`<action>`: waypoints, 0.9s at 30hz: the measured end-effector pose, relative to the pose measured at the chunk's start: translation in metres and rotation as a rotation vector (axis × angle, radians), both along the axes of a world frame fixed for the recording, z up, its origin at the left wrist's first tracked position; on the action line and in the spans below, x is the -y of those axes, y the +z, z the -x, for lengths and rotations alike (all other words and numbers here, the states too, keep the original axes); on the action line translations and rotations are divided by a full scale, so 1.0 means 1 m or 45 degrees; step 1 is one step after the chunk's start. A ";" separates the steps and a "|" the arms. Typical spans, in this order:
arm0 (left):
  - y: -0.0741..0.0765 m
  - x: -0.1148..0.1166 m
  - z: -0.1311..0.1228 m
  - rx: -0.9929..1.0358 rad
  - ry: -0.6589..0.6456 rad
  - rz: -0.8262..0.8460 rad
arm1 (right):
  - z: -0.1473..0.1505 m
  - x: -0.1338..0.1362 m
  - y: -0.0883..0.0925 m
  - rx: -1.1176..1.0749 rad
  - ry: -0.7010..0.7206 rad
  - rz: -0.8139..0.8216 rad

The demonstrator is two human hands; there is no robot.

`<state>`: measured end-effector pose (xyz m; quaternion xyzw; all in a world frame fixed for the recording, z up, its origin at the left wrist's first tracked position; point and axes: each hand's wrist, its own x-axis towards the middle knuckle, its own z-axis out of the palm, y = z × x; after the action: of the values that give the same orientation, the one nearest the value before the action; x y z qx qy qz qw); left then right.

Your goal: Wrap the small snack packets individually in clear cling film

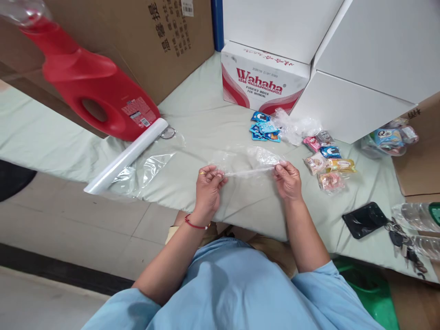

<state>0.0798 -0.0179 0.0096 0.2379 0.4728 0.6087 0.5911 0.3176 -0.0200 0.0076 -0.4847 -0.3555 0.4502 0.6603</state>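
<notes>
A clear plastic bag is stretched between my two hands above the pale green cloth. My left hand pinches one end of its edge, and my right hand pinches the other end. The edge between them runs nearly straight, while the rest of the bag lies crumpled beyond it. To the left lies a roll of clear plastic bags with a loose sheet spread beside it. Small wrapped snacks lie to the right of my right hand, and several blue packets sit farther back.
A red jug stands at the left by a cardboard box. Behind are a Wahaha carton and white boxes. At right are a tub of snacks, a black phone, keys and stacked clear plastic containers.
</notes>
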 end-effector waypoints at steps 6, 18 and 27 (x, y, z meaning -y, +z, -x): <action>0.013 -0.008 0.014 0.087 0.013 0.038 | 0.003 -0.001 0.008 -0.184 0.163 0.033; 0.012 -0.025 0.050 0.156 -0.247 0.297 | 0.000 0.003 0.015 -0.137 0.309 0.093; 0.006 -0.010 0.044 -1.183 0.039 -0.200 | 0.002 0.001 0.007 -0.077 0.587 0.174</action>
<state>0.0355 -0.0075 0.0160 0.5220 0.6432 0.4802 0.2883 0.3161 -0.0210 0.0144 -0.4206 -0.4053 0.6263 0.5162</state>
